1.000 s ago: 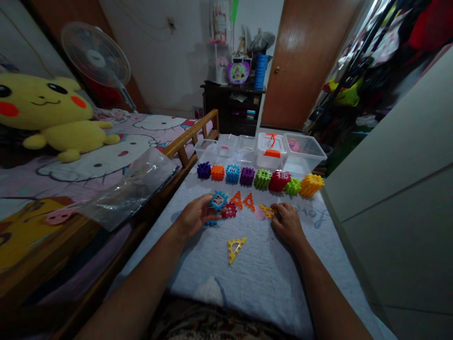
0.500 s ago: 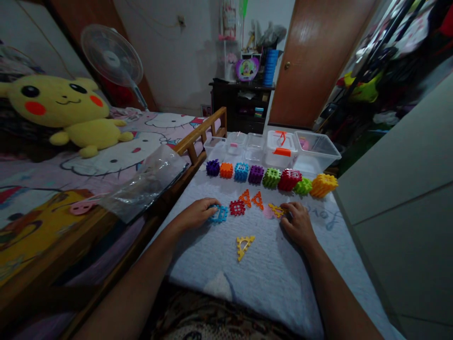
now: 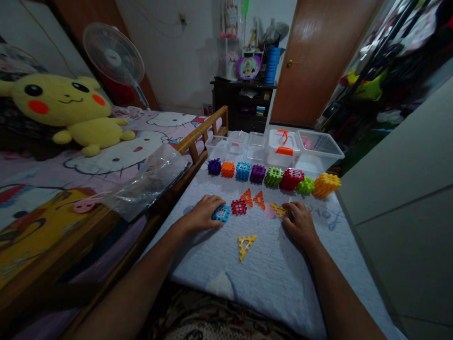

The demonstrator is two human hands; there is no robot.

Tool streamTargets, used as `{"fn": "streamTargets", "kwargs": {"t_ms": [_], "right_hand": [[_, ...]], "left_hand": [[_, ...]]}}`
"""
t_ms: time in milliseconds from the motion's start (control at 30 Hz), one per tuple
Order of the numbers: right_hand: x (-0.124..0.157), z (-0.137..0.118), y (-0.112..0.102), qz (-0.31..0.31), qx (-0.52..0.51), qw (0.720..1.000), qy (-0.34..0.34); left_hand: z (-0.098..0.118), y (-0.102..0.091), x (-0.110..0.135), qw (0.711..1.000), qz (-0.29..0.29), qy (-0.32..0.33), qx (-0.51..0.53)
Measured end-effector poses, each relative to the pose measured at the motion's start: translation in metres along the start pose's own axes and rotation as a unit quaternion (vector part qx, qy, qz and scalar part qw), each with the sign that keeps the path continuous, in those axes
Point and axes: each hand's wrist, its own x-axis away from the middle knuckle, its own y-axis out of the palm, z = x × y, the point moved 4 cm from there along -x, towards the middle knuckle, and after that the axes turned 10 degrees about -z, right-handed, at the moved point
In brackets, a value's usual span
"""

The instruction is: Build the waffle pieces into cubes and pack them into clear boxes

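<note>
L hand (image 3: pixel 204 213) partly hides blue pc (image 3: pixel 222 214) (grip unclear).

Left square (image 3: pixel 221 213): blue, pale grid
Middle square (image 3: pixel 239 207): red
Paired triangles (image 3: pixel 261 204): orange
Right piece (image 3: pixel 278 210), near triangle (image 3: pixel 240 246): yellow
Far stacks (image 3: pixel 257 174), left to right: indigo, orange, blue, purple, green, red, lime, yellow
Tabletop cloth (image 3: pixel 271 264): pale blue, darker lettering at right

Pieces (image 3: pixel 221 213) before stacks (image 3: pixel 273 177), boxes (image 3: pixel 281 141) behind
</note>
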Motion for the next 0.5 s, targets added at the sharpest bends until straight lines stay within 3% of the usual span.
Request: {"fn": "streamTargets", "kwargs": {"t_ms": [333, 500], "right_hand": [[-0.001, 0.001, 0.001, 0.001, 0.002, 1.0, -0.005], [-0.001, 0.001, 0.0, 0.0, 0.005, 1.0, -0.006]], "left_hand": [[0.001, -0.006, -0.008, 0.997, -0.034, -0.042, -0.061], [0.009, -0.015, -0.008, 0.992, -0.076, -0.029, -0.098]]}}
